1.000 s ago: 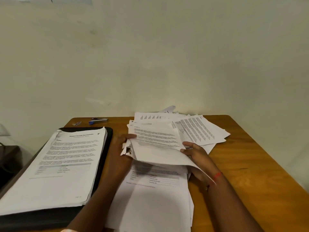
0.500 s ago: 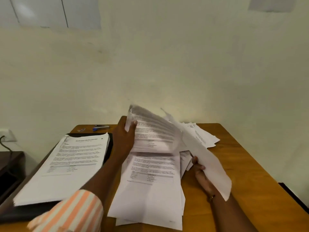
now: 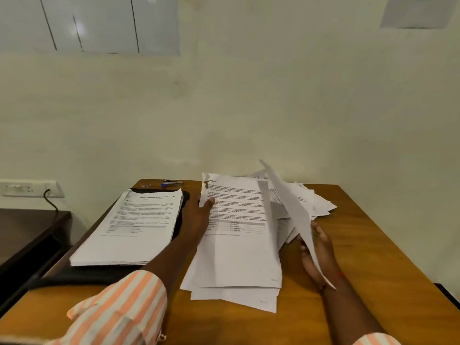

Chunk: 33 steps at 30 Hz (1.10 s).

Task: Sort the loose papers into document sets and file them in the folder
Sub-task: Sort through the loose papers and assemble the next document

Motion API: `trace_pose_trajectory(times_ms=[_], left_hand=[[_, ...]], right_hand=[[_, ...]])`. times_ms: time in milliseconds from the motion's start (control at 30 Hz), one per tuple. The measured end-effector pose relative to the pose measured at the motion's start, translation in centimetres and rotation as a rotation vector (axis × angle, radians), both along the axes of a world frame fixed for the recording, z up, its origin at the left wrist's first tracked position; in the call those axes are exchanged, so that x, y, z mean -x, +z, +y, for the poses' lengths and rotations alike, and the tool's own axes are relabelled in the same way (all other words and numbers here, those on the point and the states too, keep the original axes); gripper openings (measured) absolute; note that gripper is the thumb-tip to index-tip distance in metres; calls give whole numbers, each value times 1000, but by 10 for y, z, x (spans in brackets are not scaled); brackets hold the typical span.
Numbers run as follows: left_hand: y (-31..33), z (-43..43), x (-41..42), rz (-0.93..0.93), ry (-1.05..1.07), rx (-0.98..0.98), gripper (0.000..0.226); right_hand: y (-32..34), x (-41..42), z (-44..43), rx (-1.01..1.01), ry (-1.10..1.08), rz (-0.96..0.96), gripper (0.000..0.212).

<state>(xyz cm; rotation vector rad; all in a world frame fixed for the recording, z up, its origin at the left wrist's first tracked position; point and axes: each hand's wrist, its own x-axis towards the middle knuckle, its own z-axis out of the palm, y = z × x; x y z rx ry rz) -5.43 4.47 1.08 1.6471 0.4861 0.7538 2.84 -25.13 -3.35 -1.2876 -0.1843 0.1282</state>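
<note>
A black folder (image 3: 82, 276) lies open at the left of the wooden table (image 3: 361, 257), with a thick stack of printed papers (image 3: 134, 227) resting on it. A loose pile of papers (image 3: 239, 257) lies in the middle, and more sheets (image 3: 316, 202) fan out behind it. My left hand (image 3: 199, 215) pinches the left edge of the printed top sheet (image 3: 236, 207) of that pile. My right hand (image 3: 318, 247) holds a sheet (image 3: 293, 212) tilted up on edge, to the right of the pile.
A blue stapler (image 3: 170, 183) and a small object (image 3: 145, 186) lie at the table's far edge near the wall. A dark side table (image 3: 27, 232) stands to the left, below a wall socket (image 3: 27, 188) with a black cable.
My left hand has laid its sheet down flat on the middle pile. My right hand has turned its sheet up onto its edge. The camera has tilted up.
</note>
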Motion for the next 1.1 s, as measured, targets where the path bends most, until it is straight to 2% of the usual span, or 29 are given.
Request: trace_pose_trajectory(times_ms=[33,67,133,367,467,567,700,933,1000,1033,1100], left_hand=[[-4,2,3,27,-7,-2,21],[-10,5,5,52,-17,-3,25],[-17,10,8,74,-46,-6,31],[-32,6,18,98,-152,88,10],[-39,7,21,90,-178,117,16],[-47,13,22,116,-160,92,33],[-50,18,20,131,-142,84,39],[-50,17,23,121,-130,64,44],[-50,10,26,119,-133,-7,51],[-52,7,26,113,-125,-113,55],[-61,3,22,141,-93,-444,67]], right_hand=[[3,1,4,58,-7,-25,25],[3,2,9,137,-17,-76,23],[1,5,19,201,9,-113,26],[-10,11,37,362,108,-249,37],[-13,11,37,421,121,-284,42],[-16,8,39,432,123,-284,42],[-16,6,39,427,103,-282,39],[-17,3,40,517,33,-347,14],[-21,0,41,570,0,-388,5],[-22,-1,42,599,-13,-404,3],[-24,-3,47,671,-44,-417,10]])
